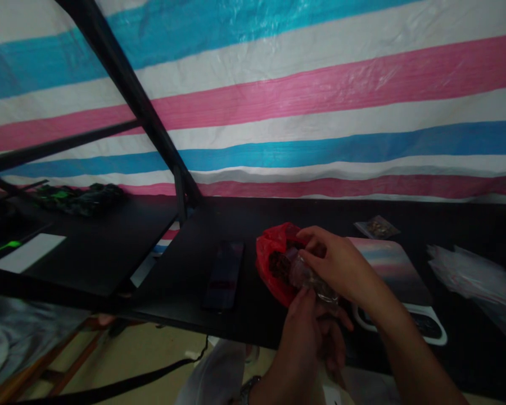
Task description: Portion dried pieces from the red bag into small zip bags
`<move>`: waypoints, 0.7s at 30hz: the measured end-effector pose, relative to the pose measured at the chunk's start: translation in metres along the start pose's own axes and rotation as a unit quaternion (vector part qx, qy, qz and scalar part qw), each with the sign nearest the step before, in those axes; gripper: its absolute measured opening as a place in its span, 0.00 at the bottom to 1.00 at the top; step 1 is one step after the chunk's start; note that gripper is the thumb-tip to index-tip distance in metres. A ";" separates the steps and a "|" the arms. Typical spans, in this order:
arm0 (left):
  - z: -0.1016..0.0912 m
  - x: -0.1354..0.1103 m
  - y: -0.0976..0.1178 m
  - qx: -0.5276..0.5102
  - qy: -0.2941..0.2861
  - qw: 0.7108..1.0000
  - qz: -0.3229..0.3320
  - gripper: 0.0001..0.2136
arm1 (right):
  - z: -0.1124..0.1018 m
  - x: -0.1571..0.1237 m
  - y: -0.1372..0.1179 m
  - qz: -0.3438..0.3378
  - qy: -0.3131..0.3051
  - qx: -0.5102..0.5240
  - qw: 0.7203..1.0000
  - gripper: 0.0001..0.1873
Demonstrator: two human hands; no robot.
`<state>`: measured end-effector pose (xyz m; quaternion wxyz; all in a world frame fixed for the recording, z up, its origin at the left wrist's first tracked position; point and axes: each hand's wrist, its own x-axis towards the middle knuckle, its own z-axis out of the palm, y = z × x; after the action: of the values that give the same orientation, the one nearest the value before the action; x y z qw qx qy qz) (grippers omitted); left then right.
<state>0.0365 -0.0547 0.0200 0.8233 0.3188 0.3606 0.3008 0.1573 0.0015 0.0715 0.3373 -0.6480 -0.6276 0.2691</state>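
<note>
Matt black bench (236, 315) with a faintly reflective top. Glossy, crinkled red plastic bag (270, 261); thin clear plastic pouch (310, 278), shiny and creased. Woven plastic tarpaulin (320, 95), striped, with a slight sheen. Matt black metal frame (126, 84). Clear glossy plastic bags (476, 281) at right.

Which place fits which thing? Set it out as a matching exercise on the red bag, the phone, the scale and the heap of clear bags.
Things:
1. red plastic bag
2. dark phone
3. scale
4. heap of clear bags

Places:
A. far right of the black table
B. flat on the table, left of the hands
C. under the right forearm
D. just behind the right hand and left hand

Pairs: 1-D, 2-B, 3-C, 4-A
</note>
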 end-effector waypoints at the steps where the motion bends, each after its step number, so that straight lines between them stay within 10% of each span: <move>1: 0.001 0.000 0.002 0.000 0.006 1.000 0.000 0.33 | -0.001 0.000 -0.001 -0.002 0.000 0.002 1.000 0.18; 21: 0.004 -0.009 0.017 -0.018 0.059 0.997 -0.035 0.25 | -0.006 0.001 0.000 0.007 0.004 0.017 1.000 0.21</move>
<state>0.0306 -0.0515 0.0388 0.8165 0.2724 0.4137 0.2965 0.1619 0.0015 0.0752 0.3491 -0.6479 -0.6167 0.2792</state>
